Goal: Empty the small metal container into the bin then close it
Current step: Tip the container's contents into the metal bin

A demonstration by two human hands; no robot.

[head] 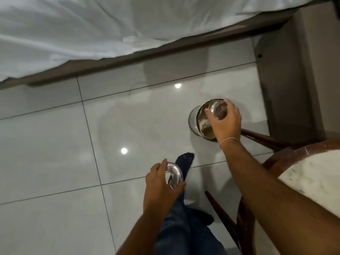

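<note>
My right hand (225,122) grips the small metal container (218,110) and holds it tipped over the mouth of the round metal bin (194,120) on the floor. Its shiny bottom faces me. Brownish waste shows inside the bin. My left hand (160,183) holds the container's shiny ring-shaped metal lid (174,173) lower down, above my foot and well left of the bin.
A bed with a white sheet (92,28) and dark base runs across the top. A round marble-topped table (312,173) with dark wooden legs stands at the right, next to the bin. A grey cabinet (290,70) is behind. Glossy tiled floor (55,144) lies left.
</note>
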